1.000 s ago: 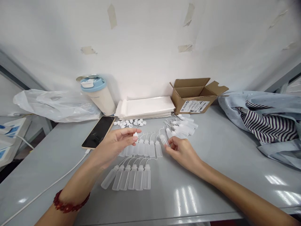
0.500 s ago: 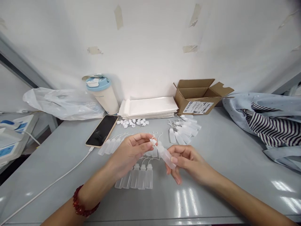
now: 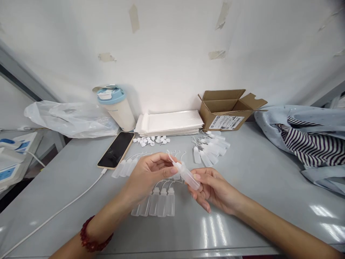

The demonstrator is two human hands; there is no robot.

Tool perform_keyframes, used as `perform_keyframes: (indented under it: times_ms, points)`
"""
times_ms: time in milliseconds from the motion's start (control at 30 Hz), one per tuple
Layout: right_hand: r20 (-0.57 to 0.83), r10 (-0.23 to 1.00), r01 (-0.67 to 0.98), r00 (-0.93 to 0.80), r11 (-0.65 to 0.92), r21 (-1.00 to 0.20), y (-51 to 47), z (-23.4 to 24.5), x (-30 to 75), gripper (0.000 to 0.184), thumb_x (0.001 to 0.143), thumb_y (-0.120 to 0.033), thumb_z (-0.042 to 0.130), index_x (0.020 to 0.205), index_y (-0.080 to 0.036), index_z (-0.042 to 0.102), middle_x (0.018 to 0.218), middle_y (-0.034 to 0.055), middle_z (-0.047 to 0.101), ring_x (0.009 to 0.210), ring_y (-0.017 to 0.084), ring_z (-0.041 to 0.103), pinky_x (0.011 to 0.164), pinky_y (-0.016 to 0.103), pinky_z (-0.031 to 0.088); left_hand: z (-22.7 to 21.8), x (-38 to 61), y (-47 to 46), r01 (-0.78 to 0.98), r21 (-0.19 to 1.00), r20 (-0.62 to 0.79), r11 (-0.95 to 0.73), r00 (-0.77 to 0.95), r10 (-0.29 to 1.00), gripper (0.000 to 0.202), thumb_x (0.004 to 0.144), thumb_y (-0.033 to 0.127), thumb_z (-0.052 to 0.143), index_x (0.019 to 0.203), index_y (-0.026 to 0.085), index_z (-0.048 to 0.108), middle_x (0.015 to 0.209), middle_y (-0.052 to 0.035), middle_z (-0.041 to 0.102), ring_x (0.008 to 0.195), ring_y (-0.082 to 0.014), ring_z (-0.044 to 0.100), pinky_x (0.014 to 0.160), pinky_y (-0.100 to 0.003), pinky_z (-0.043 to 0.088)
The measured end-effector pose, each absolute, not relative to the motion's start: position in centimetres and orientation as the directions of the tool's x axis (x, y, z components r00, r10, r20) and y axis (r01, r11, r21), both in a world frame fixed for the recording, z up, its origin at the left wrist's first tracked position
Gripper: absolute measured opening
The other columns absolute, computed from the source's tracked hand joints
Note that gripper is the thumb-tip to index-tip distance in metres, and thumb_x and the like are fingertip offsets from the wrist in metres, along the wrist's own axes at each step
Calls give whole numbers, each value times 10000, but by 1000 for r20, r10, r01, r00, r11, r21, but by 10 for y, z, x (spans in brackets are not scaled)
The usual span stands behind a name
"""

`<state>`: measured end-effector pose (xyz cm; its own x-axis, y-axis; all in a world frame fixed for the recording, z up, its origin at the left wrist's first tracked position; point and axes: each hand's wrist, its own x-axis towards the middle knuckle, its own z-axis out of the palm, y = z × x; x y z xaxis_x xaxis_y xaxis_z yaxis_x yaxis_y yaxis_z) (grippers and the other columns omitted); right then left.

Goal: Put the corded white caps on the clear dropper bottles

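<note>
A small translucent plastic squeeze bottle (image 3: 191,178) is tilted over the table, its neck toward the upper left. The thumb and fingers of my right hand (image 3: 212,185) close around its lower body. At its neck, my left hand (image 3: 157,171) pinches a white cap (image 3: 178,165) between thumb and forefinger. A thin pale strand or tip rises from the cap. Whether the cap is seated on the neck I cannot tell. Below my left hand lie several bottles with attached straps (image 3: 162,203) in a row. More bottles (image 3: 126,167) lie behind that hand, partly hidden.
Loose white caps (image 3: 152,140) lie before a stack of white envelopes (image 3: 172,120). Several capped bottles (image 3: 211,149) are piled near an open cardboard box (image 3: 225,115). Left are a phone (image 3: 115,150) with a cable, a cup (image 3: 118,108) and a plastic bag (image 3: 70,118); right, a cloth bag (image 3: 304,133).
The cap and bottle neck have come into line, and the bottle has turned slightly. My left fingers have shifted a little down around the cap.
</note>
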<state>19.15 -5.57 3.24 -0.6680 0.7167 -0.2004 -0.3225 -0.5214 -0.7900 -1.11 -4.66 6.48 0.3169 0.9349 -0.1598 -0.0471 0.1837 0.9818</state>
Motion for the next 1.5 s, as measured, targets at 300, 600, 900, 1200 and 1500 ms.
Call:
perform_keyframes:
  times_ms: [300,600,900,1200,1500]
  points:
    - [-140,882,187,-450,-61,-980,-58,38,194,282,888,-442,533,923,-164,566,583,-54,527,425,77,468,435,202,378,66,-8,-49,112,981,-186,160,274,944,180,695,295,763,775,163,671,772,-17,692,737,-157,649,678,-263,530]
    - [200,828,501,-524,490,-713,-61,30,199,259,941,-375,423,959,-156,559,751,50,598,611,152,526,549,256,395,60,1,-56,180,968,-228,172,364,903,166,755,328,695,748,173,638,649,-8,666,643,-163,651,639,-290,534]
    - [-237,788,220,-569,-132,-967,-54,40,201,419,898,-564,434,712,-190,465,467,-102,286,409,63,232,396,199,201,42,0,-64,328,738,406,-589,481,777,115,894,127,521,866,179,620,916,-61,659,843,-142,627,694,-233,501]
    - [-39,871,336,-489,147,-930,-57,49,201,354,909,-469,467,827,-164,626,670,-11,537,548,92,401,470,207,294,61,1,-62,248,964,-199,99,420,886,177,830,351,621,797,178,640,680,-14,661,666,-149,625,642,-248,500]
    - [34,833,405,-552,304,-862,-58,54,208,306,910,-411,496,811,-159,636,668,-12,539,574,103,442,502,213,310,57,-1,-67,463,812,44,-354,558,829,251,919,320,476,753,166,586,647,-3,566,595,-128,535,534,-225,405]
